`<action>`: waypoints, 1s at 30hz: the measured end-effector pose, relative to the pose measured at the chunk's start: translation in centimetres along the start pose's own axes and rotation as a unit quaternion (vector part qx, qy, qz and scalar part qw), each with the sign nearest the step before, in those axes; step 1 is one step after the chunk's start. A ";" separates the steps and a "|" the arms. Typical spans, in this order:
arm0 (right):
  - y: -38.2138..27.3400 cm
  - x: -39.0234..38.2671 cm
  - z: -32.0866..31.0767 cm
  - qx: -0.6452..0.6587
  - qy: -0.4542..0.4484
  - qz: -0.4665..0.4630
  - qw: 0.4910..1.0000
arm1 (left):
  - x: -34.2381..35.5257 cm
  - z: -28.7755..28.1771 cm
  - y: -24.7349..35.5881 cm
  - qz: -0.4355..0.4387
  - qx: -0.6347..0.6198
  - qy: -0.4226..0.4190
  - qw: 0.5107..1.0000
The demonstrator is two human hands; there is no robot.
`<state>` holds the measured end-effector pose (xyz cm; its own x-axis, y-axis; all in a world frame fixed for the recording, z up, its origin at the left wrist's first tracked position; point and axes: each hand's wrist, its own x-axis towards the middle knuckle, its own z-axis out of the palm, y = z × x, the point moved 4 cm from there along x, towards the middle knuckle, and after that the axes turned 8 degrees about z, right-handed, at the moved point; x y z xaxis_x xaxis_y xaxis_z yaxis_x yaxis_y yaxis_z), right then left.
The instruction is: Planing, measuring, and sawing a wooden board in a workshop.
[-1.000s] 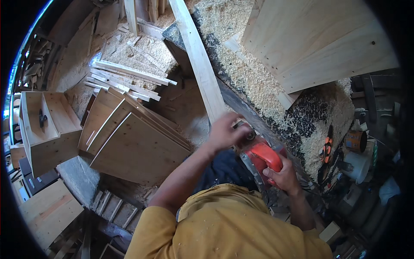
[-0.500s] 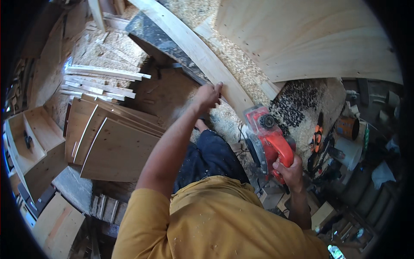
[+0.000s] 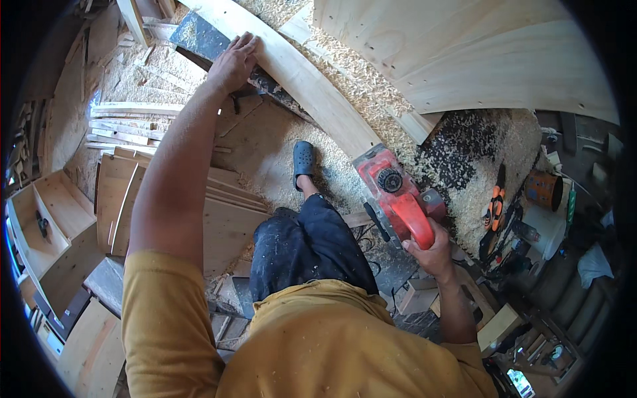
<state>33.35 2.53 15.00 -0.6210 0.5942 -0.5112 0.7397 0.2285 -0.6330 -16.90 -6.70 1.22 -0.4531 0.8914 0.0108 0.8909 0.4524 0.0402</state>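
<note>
A long pale wooden board (image 3: pixel 312 89) runs diagonally from the top left toward the middle. My left hand (image 3: pixel 233 63) rests on its near edge farther up, fingers laid out over the wood and thumb hidden. With my right hand (image 3: pixel 432 251) I grip the rear handle of a red electric planer (image 3: pixel 391 182), which has a black round knob on top. The planer's front end sits at the board's near right end. Its underside is out of sight.
Wood shavings (image 3: pixel 371 83) cover the bench around the board. A large plywood sheet (image 3: pixel 478 60) lies at the upper right. Orange-handled pliers (image 3: pixel 494 209) and a rusty can (image 3: pixel 543 189) are at the right. Stacked curved panels (image 3: pixel 229 225) and thin strips (image 3: pixel 133 123) stand left.
My left hand has slid up and left along the board, away from the planer. My right hand and the planer have shifted slightly left, and the planer's front now meets the board's end.
</note>
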 end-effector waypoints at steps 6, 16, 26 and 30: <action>-2.4 2.2 1.7 0.020 -0.015 0.031 0.999 | -0.2 2.1 -1.1 0.053 -0.189 0.107 0.975; -8.2 7.2 4.9 0.023 -0.007 0.029 0.999 | -0.1 2.9 -1.4 0.000 -0.118 0.041 0.992; -16.5 13.7 7.6 -0.003 0.011 -0.036 0.999 | 0.0 2.6 -1.7 -0.008 -0.088 -0.023 0.996; -19.9 16.6 8.5 -0.069 0.015 -0.068 0.995 | 0.3 1.5 -2.7 0.081 -0.117 0.001 0.990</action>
<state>6.16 1.27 14.14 -0.7112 0.5727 -0.4078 0.6792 0.4101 -0.6087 -19.38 -7.63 -0.42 -0.3060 0.9513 0.0385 0.9202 0.2852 0.2683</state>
